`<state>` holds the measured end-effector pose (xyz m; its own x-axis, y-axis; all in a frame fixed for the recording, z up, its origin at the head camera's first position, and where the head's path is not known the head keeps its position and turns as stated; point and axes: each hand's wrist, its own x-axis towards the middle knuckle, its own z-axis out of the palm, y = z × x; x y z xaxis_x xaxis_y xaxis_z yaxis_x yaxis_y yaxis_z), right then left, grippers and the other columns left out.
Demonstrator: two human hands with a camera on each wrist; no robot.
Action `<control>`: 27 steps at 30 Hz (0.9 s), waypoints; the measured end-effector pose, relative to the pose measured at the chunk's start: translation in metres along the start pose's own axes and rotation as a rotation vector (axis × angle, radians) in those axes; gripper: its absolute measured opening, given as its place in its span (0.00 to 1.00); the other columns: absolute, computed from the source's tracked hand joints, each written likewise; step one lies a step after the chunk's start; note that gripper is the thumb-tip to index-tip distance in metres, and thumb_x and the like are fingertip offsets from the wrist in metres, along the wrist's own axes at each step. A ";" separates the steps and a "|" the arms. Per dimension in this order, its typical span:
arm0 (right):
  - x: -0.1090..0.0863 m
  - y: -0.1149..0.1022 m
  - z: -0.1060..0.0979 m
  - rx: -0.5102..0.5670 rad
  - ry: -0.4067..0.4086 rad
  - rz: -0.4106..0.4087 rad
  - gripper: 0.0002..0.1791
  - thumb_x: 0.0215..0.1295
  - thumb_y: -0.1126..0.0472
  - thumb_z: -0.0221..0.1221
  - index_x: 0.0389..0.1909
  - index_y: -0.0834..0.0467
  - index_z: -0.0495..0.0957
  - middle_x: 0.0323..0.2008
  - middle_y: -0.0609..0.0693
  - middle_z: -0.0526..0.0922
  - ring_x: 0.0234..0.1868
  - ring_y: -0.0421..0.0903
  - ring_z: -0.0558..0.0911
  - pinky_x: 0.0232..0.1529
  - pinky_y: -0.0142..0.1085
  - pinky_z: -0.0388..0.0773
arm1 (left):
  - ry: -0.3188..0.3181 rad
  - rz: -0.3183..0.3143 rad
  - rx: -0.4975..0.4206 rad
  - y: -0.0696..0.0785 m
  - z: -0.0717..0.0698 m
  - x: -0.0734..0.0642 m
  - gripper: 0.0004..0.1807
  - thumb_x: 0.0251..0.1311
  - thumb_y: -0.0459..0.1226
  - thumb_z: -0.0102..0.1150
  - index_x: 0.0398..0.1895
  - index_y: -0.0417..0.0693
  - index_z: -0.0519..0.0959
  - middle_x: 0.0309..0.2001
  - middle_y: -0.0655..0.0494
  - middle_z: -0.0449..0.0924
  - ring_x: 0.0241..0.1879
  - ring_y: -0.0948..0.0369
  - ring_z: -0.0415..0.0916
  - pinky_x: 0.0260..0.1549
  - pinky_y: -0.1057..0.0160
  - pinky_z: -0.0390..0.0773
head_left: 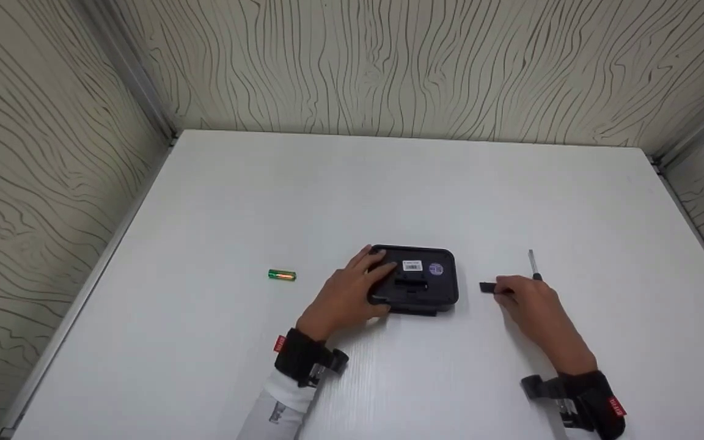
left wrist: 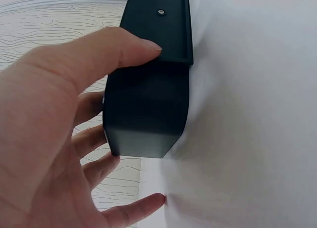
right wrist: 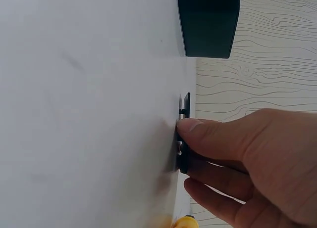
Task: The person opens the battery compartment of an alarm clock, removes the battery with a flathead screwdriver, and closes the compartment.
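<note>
A black box-shaped device (head_left: 425, 287) with rounded corners lies on the white table, its labelled face up and a small slot in its middle. My left hand (head_left: 344, 296) grips its left end, fingers spread over the top and thumb (left wrist: 131, 50) on the near side. To the right of the device, my right hand (head_left: 529, 305) pinches a small flat black battery cover (head_left: 487, 287) between thumb and fingers, close over the table. In the right wrist view the cover (right wrist: 186, 107) stands edge-on, with small tabs showing on one side.
A green battery (head_left: 282, 275) lies left of my left hand. Just beyond my right hand is a screwdriver (head_left: 533, 263), its handle mostly hidden; its yellow end (right wrist: 186, 222) shows in the right wrist view. Wood-patterned panels (head_left: 388, 67) stand around the table.
</note>
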<state>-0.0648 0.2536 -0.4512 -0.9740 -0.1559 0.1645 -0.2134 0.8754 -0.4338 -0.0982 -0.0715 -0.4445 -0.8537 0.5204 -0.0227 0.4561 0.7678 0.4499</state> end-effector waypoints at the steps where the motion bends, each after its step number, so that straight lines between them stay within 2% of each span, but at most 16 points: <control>1: 0.000 0.000 0.000 -0.001 0.002 -0.001 0.05 0.56 0.73 0.65 0.33 0.63 0.83 0.42 0.62 0.86 0.43 0.58 0.85 0.43 0.50 0.81 | -0.002 0.000 0.002 0.000 0.000 0.000 0.40 0.55 0.48 0.65 0.73 0.64 0.62 0.76 0.61 0.54 0.78 0.58 0.41 0.65 0.47 0.67; 5: 0.001 0.000 0.002 -0.034 0.029 -0.034 0.05 0.55 0.72 0.65 0.32 0.62 0.83 0.37 0.59 0.87 0.38 0.54 0.86 0.39 0.47 0.81 | -0.006 -0.007 0.003 -0.001 0.000 0.000 0.40 0.55 0.49 0.65 0.73 0.64 0.62 0.76 0.62 0.53 0.78 0.59 0.40 0.65 0.47 0.67; 11: 0.006 0.001 0.005 -0.128 0.104 -0.136 0.07 0.49 0.74 0.68 0.28 0.62 0.82 0.28 0.55 0.86 0.30 0.50 0.83 0.33 0.45 0.79 | -0.003 -0.013 0.005 -0.001 0.002 0.001 0.41 0.55 0.50 0.66 0.73 0.66 0.62 0.76 0.62 0.53 0.78 0.58 0.41 0.65 0.47 0.66; 17: 0.009 -0.009 0.002 -0.142 0.148 -0.191 0.06 0.48 0.75 0.67 0.27 0.63 0.82 0.28 0.55 0.86 0.30 0.53 0.83 0.35 0.49 0.79 | 0.000 -0.019 0.012 -0.001 0.002 0.002 0.41 0.54 0.50 0.66 0.73 0.67 0.62 0.76 0.63 0.54 0.78 0.58 0.41 0.66 0.48 0.66; 27: 0.012 -0.027 -0.004 -0.167 0.176 -0.213 0.08 0.48 0.72 0.69 0.28 0.61 0.81 0.31 0.55 0.87 0.34 0.52 0.84 0.42 0.50 0.79 | -0.007 -0.020 -0.004 0.000 0.001 0.002 0.40 0.54 0.50 0.66 0.72 0.67 0.62 0.76 0.63 0.54 0.78 0.58 0.41 0.66 0.48 0.65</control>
<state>-0.0701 0.2298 -0.4338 -0.8775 -0.2752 0.3927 -0.3815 0.8968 -0.2240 -0.0994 -0.0704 -0.4454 -0.8608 0.5075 -0.0385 0.4378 0.7769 0.4525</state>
